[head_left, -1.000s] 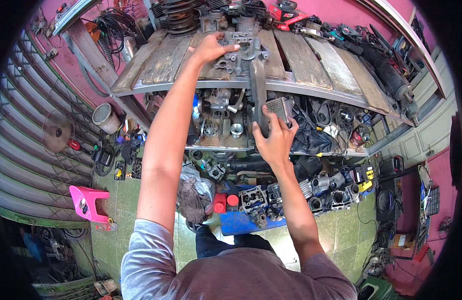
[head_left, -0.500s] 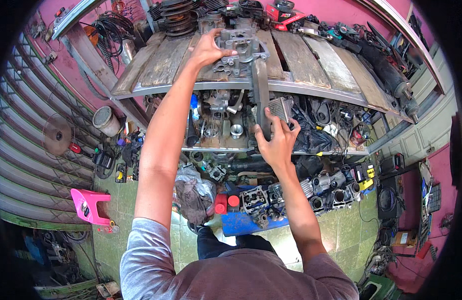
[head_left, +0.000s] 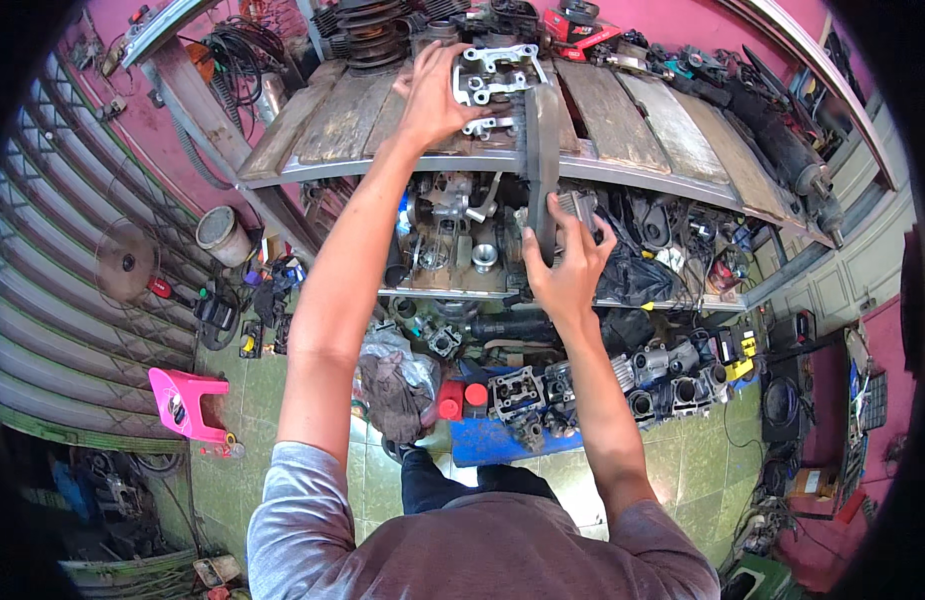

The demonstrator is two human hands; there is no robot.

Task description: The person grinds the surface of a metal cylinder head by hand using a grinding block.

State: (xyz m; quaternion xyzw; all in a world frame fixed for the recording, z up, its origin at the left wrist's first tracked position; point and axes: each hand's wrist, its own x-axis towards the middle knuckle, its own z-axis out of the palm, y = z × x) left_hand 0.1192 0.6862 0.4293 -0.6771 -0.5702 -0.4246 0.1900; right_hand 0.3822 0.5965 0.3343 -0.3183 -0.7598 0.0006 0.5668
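Observation:
A metal engine cylinder head (head_left: 494, 80) is gripped along its left side by my left hand (head_left: 434, 100), held up over the wooden bench top. Its bright machined face now shows. My right hand (head_left: 569, 258) is closed around the lower end of a long dark brush (head_left: 543, 140) with bristles along its left edge. The brush points away from me, its far end against or right beside the head's right side; exact contact is hard to tell. Some of the fingers behind both things are hidden.
The plank bench (head_left: 612, 130) carries a stack of rusty finned parts (head_left: 370, 35) and a red box (head_left: 574, 38) at the back. A shelf below is crowded with parts. Several engine castings (head_left: 642, 385) stand on a blue surface (head_left: 497, 442); a pink stool (head_left: 185, 402) is at left.
The cylinder head has been turned so its bright face shows, and sits slightly farther away. The brush and my right hand have shifted a little up and right.

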